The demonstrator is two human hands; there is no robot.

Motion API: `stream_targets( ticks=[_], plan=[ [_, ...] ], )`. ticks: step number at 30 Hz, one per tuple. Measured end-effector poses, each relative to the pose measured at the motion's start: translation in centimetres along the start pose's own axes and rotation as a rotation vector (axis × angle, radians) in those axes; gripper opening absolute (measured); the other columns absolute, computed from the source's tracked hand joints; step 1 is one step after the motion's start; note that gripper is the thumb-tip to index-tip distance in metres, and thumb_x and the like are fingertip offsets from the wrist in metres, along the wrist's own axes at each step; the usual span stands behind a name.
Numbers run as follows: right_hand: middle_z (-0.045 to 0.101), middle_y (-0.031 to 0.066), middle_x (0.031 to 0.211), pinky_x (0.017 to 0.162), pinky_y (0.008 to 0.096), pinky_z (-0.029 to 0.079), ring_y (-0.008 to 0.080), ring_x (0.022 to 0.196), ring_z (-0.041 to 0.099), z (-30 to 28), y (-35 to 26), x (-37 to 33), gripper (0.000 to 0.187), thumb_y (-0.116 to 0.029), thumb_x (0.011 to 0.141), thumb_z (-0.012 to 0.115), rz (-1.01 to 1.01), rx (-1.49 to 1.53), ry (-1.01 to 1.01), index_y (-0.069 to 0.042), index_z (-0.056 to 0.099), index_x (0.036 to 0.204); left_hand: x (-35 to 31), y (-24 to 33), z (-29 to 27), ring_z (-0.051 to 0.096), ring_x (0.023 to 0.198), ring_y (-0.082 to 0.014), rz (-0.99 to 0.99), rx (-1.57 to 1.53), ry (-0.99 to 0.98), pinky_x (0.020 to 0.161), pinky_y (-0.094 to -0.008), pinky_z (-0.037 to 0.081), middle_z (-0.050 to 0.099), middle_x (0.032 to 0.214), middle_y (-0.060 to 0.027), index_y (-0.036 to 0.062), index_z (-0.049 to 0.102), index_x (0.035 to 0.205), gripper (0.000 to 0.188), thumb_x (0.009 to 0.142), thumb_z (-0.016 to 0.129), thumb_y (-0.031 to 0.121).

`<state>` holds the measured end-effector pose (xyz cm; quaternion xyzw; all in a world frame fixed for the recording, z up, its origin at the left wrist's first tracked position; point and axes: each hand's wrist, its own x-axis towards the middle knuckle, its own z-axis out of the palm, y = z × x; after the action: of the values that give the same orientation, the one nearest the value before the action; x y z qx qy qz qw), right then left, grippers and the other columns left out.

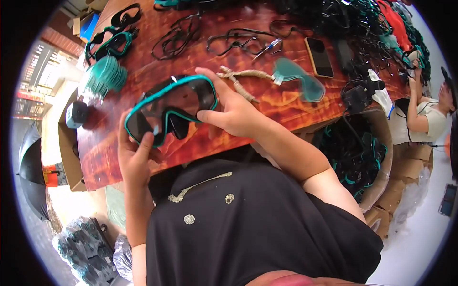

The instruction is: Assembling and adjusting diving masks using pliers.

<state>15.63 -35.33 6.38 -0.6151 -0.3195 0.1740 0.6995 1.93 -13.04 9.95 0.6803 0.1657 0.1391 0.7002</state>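
Note:
Between both hands I hold a diving mask (183,97) with a teal rim and a black skirt, tilted above the near edge of the table. My left hand (135,152) grips its lower left end, thumb on the front. At the upper right end my right hand (231,108) is closed on it, with the thumb against the lens side and fingers on the rim. Just beyond my right hand lies a tan cord-wrapped tool (241,76). Next to that is a loose teal-tinted lens (299,78) on the table.
A stack of teal lenses (106,76) and finished-looking masks (112,45) sit at the left. Black straps (238,40), a pen (267,49) and a phone (318,57) lie farther back. A box of mask parts (355,152) stands below the right edge; another person (424,112) works at far right.

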Motion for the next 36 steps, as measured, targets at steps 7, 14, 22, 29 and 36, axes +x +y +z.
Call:
stream_targets(
  ticks=[7,14,22,29,36],
  plan=[
    [0.062,0.0048,0.108,0.054,0.0243,0.048,0.0076,0.065,0.059,-6.6,-2.7,7.1,0.082,0.002,0.087,0.068,-0.383,-0.069,0.166,-0.015,0.025,0.155,8.1,8.5,6.7,0.06,0.051,-0.0129,0.34,0.311,-0.04,0.044,-0.0236,0.047,0.066,0.089,-0.0073,0.0086,0.037,0.151,0.066,0.093,0.07,0.014],
    [0.059,0.0098,0.127,0.101,0.0324,0.046,0.0183,0.114,0.058,-6.4,-3.5,1.8,0.081,-0.004,0.085,0.069,0.241,0.143,0.065,-0.009,0.027,0.154,5.6,2.6,6.0,0.064,0.056,-0.0158,-0.037,0.036,-0.107,0.044,-0.0263,0.052,0.066,0.097,-0.0082,0.0118,0.04,0.148,0.063,0.093,0.07,0.011],
    [0.062,0.0099,0.114,0.048,0.0248,0.047,0.0078,0.055,0.054,-3.9,0.5,-2.0,0.082,-0.007,0.089,0.068,0.473,0.23,0.054,-0.012,0.02,0.156,3.3,-3.1,3.7,0.067,0.063,-0.0163,-0.388,-0.167,-0.09,0.049,-0.0267,0.055,0.07,0.1,-0.0087,0.0155,0.035,0.151,0.063,0.096,0.066,0.014],
    [0.07,0.0046,0.082,0.058,0.024,0.051,0.0093,0.065,0.064,-6.8,-1.1,-1.5,0.021,-0.008,0.093,0.068,0.37,-0.036,0.086,-0.002,0.07,0.113,1.6,-4.3,-2.2,0.067,0.06,-0.0181,-0.297,-0.152,-0.144,0.045,-0.0262,0.054,0.07,0.101,-0.01,0.0118,0.034,0.152,0.062,0.097,0.063,0.011],
    [0.068,0.0146,0.085,0.08,0.0485,0.049,0.0365,0.09,0.063,-16.7,2.3,10.4,0.034,-0.037,0.091,0.063,-0.127,-1.307,0.319,-0.006,0.073,0.084,2.0,-4.7,-1.7,0.064,0.052,-0.0166,-0.358,-0.165,-0.155,0.044,-0.026,0.053,0.07,0.099,-0.0097,0.0119,0.038,0.149,0.058,0.097,0.063,0.011]
  ],
)
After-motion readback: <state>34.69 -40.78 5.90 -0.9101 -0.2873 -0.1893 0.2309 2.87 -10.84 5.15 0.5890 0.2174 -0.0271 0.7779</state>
